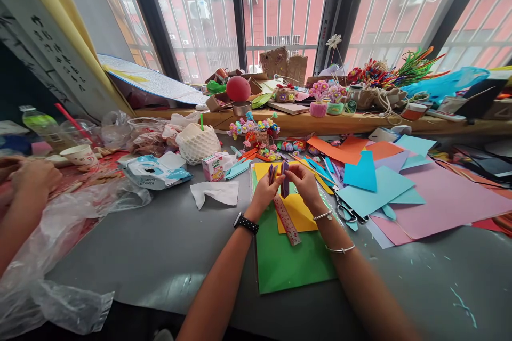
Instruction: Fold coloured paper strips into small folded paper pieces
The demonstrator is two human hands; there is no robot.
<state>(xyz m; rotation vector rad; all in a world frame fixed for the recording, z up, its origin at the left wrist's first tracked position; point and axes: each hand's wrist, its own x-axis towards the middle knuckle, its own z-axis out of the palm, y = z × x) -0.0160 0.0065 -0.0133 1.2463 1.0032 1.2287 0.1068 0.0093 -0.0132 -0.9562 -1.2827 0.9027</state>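
Head view: folded purple paper piece point(284, 180) pinched between left hand point(267, 187) and right hand point(304, 181), held up just above yellow sheet point(298, 213) and green sheet point(288, 264) near the middle of the worktop point(168, 245). Both sets of fingers closed narrow on the pleated strip, left on one end, right on the other. Looks feather-light, thin and floppy; creases likely to spring open unless pinched close to the folds, and easy to tear or crumple if squeezed hard, so best taken by the outer ends with fingertips. Patterned ruler point(287, 221) lying slantwise across the yellow sheet, just below the hands. Scissors point(349, 213) to the right, by the blue paper point(374, 192), partly tucked under the right wrist. Toward the far edge, milk carton point(212, 167) and white tissue point(216, 193). Hard to make out: how many folds the piece has, whether a second strip sits in the left fingers, blurred by motion. Another person's hand point(34, 178) at the left edge, cut off by the frame, contents not readable. Own forearms cropped at the bottom.
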